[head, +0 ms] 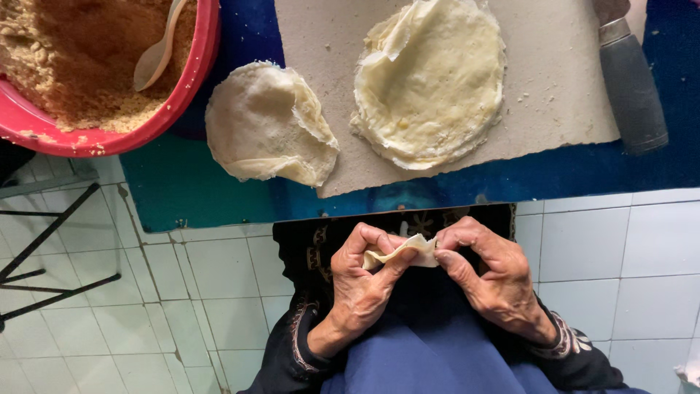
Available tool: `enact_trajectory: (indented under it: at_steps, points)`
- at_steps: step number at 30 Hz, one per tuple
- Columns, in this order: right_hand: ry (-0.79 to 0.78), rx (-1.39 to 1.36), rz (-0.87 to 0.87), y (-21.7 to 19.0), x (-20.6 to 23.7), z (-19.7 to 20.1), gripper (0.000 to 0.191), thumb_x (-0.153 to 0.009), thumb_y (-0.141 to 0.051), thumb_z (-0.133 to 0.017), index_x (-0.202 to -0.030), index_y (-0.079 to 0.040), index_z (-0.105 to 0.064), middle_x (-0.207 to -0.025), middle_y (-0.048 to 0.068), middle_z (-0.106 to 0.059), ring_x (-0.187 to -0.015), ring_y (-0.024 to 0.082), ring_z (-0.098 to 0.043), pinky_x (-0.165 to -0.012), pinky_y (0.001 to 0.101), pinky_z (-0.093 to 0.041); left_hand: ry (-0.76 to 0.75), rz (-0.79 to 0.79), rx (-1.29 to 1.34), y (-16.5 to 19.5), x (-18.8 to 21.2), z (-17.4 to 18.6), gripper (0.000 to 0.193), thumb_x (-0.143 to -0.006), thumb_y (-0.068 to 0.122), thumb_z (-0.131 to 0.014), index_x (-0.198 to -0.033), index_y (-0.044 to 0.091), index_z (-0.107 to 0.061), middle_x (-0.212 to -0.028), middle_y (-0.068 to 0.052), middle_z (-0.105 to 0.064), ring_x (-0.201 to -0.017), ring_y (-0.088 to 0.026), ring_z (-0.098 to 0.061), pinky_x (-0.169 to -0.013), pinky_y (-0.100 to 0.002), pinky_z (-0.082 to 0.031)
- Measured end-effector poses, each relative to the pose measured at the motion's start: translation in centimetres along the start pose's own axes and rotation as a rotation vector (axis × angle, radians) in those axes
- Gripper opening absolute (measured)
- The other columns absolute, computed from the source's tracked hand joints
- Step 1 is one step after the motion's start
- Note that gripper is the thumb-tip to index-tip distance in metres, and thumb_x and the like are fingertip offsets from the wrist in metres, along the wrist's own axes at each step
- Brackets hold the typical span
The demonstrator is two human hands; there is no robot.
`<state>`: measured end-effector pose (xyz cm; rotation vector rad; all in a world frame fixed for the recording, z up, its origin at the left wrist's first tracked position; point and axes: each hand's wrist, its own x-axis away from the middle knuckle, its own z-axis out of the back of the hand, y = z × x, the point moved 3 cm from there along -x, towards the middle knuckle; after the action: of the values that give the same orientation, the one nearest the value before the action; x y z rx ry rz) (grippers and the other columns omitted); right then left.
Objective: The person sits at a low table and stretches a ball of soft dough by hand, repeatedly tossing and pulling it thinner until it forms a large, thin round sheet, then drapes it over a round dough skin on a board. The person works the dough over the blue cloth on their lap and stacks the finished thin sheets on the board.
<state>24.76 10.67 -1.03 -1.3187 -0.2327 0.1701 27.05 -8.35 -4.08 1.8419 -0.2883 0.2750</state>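
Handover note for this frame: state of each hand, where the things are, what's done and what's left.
Left hand: pinches one end of a small folded dough piece over the lap.
Right hand: pinches the other end.
Things: two stacks of thin dough rounds, one on the brown board, centre, one overlapping its left edge. Red bowl of crumbly filling with a spoon, top left. Grey handle at right.
Done: piece taken and partly folded.
Left: both stacks remain unfolded.
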Motion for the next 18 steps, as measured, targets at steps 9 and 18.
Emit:
enact_trajectory:
  at_steps: [9, 18]
  points:
    - [-0.042, -0.403, -0.355, 2.9, 1.5, -0.7, 0.017, -0.103, -0.012, -0.059, -0.115, -0.001, -0.063, -0.107, 0.005, -0.065, -0.089, 0.01, -0.059, -0.079, 0.0246, -0.052, -0.034, 0.346, 0.401, -0.6, -0.5, 0.3, 0.034, -0.083, 0.006, -0.078, -0.112, 0.009, -0.06, -0.1, -0.004, -0.072, -0.091, -0.01, -0.069, -0.084, -0.025, -0.057]
    - [-0.02, -0.201, -0.075, 2.2, 1.3, -0.8, 0.021, -0.101, -0.018, -0.068, -0.115, -0.002, -0.065, -0.102, 0.004, -0.066, -0.089, 0.009, -0.062, -0.075, 0.0223, -0.052, -0.098, 0.153, 0.058, -0.2, -0.2, 0.1, 0.017, -0.097, 0.01, -0.075, -0.107, 0.003, -0.064, -0.106, -0.002, -0.071, -0.095, -0.006, -0.066, -0.086, -0.023, -0.056]
